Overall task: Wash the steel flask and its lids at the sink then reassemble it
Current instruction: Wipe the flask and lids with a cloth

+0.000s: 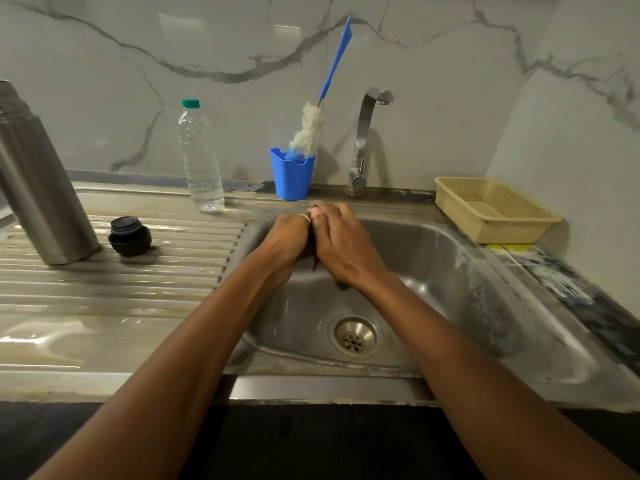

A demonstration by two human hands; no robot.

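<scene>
The steel flask (41, 188) stands upright at the left end of the ribbed drainboard. Beside it, to the right, lies its black inner lid (130, 236). My left hand (289, 237) and my right hand (341, 247) are pressed palm to palm over the back of the sink basin (433, 271), with the right fingers lying straight along the left hand. A ring shows on a left finger. A small dark patch shows between and under the palms; I cannot tell whether it is an object or shadow.
A tap (363, 140) stands behind the basin, with no water stream visible. A blue cup (292, 176) holding a bottle brush (310, 129) and a clear plastic water bottle (201, 157) stand along the back wall. A beige plastic basket (491, 209) sits at right. The drainboard is wet.
</scene>
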